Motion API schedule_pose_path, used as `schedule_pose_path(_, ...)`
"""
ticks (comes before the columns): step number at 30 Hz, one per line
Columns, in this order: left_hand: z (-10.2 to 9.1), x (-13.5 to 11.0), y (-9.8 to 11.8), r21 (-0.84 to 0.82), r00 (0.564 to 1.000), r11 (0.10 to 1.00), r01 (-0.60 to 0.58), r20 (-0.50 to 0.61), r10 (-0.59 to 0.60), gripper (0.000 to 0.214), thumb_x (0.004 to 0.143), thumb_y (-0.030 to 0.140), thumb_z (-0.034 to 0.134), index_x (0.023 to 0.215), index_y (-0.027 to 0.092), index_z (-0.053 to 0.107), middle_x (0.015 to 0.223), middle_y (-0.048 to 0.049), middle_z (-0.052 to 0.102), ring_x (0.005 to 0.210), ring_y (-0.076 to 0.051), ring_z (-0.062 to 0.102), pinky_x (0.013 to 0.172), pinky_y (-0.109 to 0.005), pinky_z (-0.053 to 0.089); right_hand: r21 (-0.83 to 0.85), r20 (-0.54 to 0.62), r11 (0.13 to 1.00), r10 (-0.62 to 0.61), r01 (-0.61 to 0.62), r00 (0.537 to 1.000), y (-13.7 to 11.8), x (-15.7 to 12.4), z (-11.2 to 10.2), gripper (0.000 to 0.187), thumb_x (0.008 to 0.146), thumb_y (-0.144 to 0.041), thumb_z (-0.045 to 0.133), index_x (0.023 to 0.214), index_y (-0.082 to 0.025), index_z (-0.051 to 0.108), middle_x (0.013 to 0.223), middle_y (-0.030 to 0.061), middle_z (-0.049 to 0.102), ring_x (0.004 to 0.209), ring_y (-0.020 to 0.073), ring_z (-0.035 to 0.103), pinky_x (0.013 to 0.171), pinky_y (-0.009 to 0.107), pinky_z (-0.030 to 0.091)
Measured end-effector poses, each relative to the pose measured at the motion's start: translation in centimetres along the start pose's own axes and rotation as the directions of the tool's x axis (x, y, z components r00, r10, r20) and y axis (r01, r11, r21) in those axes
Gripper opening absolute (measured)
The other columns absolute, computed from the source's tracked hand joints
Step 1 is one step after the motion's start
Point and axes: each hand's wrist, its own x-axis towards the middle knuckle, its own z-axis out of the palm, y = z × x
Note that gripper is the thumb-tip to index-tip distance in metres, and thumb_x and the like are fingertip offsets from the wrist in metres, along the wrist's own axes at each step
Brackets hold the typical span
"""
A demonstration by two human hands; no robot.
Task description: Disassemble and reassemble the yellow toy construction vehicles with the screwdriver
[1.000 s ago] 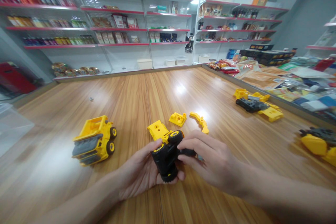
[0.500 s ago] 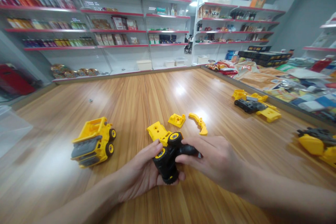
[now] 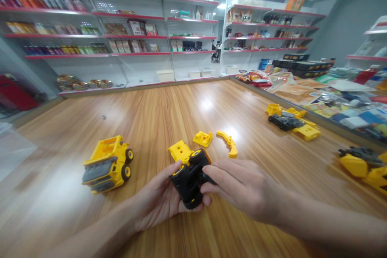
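My left hand grips a toy vehicle chassis from the left and below, its black underside and yellow-hubbed wheels turned toward me. My right hand has its fingers closed around a short black screwdriver-like handle, pressed against the chassis; the fingers cover most of it, and its tip is hidden. At the far side of the chassis is a yellow plate with holes. Just beyond the hands lie a small yellow block-like part and a curved yellow arm piece.
A yellow-and-grey toy dump truck stands on the wooden table at left. Yellow and black toy parts lie at right, with more nearer. A clear plastic bin sits at the left edge. Packaged goods lie beyond the right edge.
The chassis has tilted and shifted slightly left in my left hand. My right hand has turned and moved left, its fingers now covering more of the black handle.
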Motion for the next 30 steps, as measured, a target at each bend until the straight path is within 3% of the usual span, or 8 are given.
schedule_pose_path(7, 0.4, -0.1, -0.5, 0.104, 0.996, 0.992, -0.067, -0.057, 0.073, 0.048, 0.1, 0.043, 0.03, 0.125, 0.012, 0.055, 0.115, -0.0193, 0.065, 0.097, -0.027, 0.068, 0.089, -0.041, 0.05, -0.03, -0.04, 0.998, 0.055, -0.056, 0.998, -0.1, -0.3, 0.3, 0.021, 0.097, -0.031, 0.054, 0.098, -0.011, 0.062, 0.072, 0.0059, 0.067, 0.061, 0.016, 0.063, 0.054, 0.027, 0.047)
schedule_pose_path(12, 1.1, 0.1, -0.9, 0.214, 0.937, 0.939, -0.269, -0.169, 0.307, 0.036, 0.093, 0.034, 0.055, 0.127, 0.024, 0.049, 0.118, -0.0125, 0.065, 0.096, -0.025, 0.068, 0.082, -0.039, 0.053, 0.099, 0.022, 0.976, 0.195, -0.196, 0.981, -0.3, 0.0, 1.0, 0.023, 0.098, -0.027, 0.052, 0.113, -0.01, 0.058, 0.088, 0.0102, 0.067, 0.081, 0.0202, 0.066, 0.071, 0.031, 0.055)
schedule_pose_path(16, 0.9, 0.2, -1.3, 0.324, 0.853, 0.859, -0.396, -0.218, 0.475, 0.044, 0.086, 0.026, 0.066, 0.126, 0.027, 0.047, 0.117, -0.0091, 0.066, 0.097, -0.025, 0.069, 0.087, -0.04, 0.053, 0.28, 0.114, 0.863, 0.405, -0.42, 0.907, -1.4, 1.1, 1.3, 0.03, 0.092, -0.006, 0.049, 0.121, -0.012, 0.054, 0.108, 0.0128, 0.06, 0.098, 0.021, 0.061, 0.086, 0.034, 0.053)
schedule_pose_path(19, 0.7, 0.1, -1.5, 0.408, 0.81, 0.809, -0.424, -0.228, 0.54, 0.043, 0.086, 0.023, 0.067, 0.123, 0.027, 0.046, 0.12, -0.0082, 0.065, 0.102, -0.025, 0.068, 0.091, -0.041, 0.052, 0.364, 0.129, 0.79, 0.482, -0.494, 0.867, -1.9, 2.0, 1.1, 0.035, 0.085, 0.001, 0.049, 0.115, -0.015, 0.058, 0.11, 0.0118, 0.058, 0.099, 0.0193, 0.059, 0.087, 0.034, 0.052)
schedule_pose_path(22, 0.6, 0.0, -1.5, 0.449, 0.765, 0.76, -0.471, -0.221, 0.605, 0.041, 0.083, 0.022, 0.069, 0.118, 0.025, 0.046, 0.12, -0.008, 0.065, 0.105, -0.025, 0.067, 0.093, -0.041, 0.051, 0.408, 0.097, 0.694, 0.614, -0.594, 0.784, -1.6, 2.6, 1.1, 0.03, 0.084, -0.002, 0.055, 0.11, -0.017, 0.062, 0.1, 0.0069, 0.064, 0.091, 0.0178, 0.062, 0.08, 0.032, 0.052)
schedule_pose_path(25, 0.6, 0.1, -1.4, 0.478, 0.745, 0.739, -0.474, -0.229, 0.626, 0.04, 0.082, 0.021, 0.07, 0.112, 0.025, 0.044, 0.119, -0.0076, 0.065, 0.105, -0.025, 0.067, 0.093, -0.041, 0.051, 0.419, 0.182, 0.59, 0.691, -0.691, 0.7, -0.9, 2.7, 1.4, 0.013, 0.092, -0.017, 0.054, 0.1, -0.017, 0.065, 0.076, 0.0015, 0.066, 0.069, 0.0137, 0.062, 0.062, 0.024, 0.048)
schedule_pose_path(27, 0.7, 0.2, -1.3, 0.499, 0.735, 0.736, -0.457, -0.254, 0.629, 0.039, 0.083, 0.022, 0.07, 0.11, 0.025, 0.043, 0.117, -0.0069, 0.066, 0.104, -0.025, 0.067, 0.092, -0.041, 0.051, 0.406, 0.242, 0.573, 0.683, -0.711, 0.689, -0.6, 2.5, 1.7, 0.021, 0.097, -0.024, 0.048, 0.089, -0.016, 0.065, 0.069, 0.0009, 0.065, 0.063, 0.0124, 0.06, 0.057, 0.023, 0.045)
schedule_pose_path(30, 0.9, 0.3, -1.2, 0.532, 0.728, 0.731, -0.427, -0.277, 0.627, 0.037, 0.083, 0.022, 0.069, 0.109, 0.025, 0.042, 0.117, -0.0065, 0.065, 0.107, -0.025, 0.065, 0.093, -0.041, 0.05, 0.411, 0.27, 0.606, 0.633, -0.681, 0.725, -0.5, 2.0, 2.3, 0.022, 0.099, -0.021, 0.042, 0.092, -0.015, 0.062, 0.085, 0.0054, 0.068, 0.078, 0.0155, 0.063, 0.068, 0.027, 0.048)
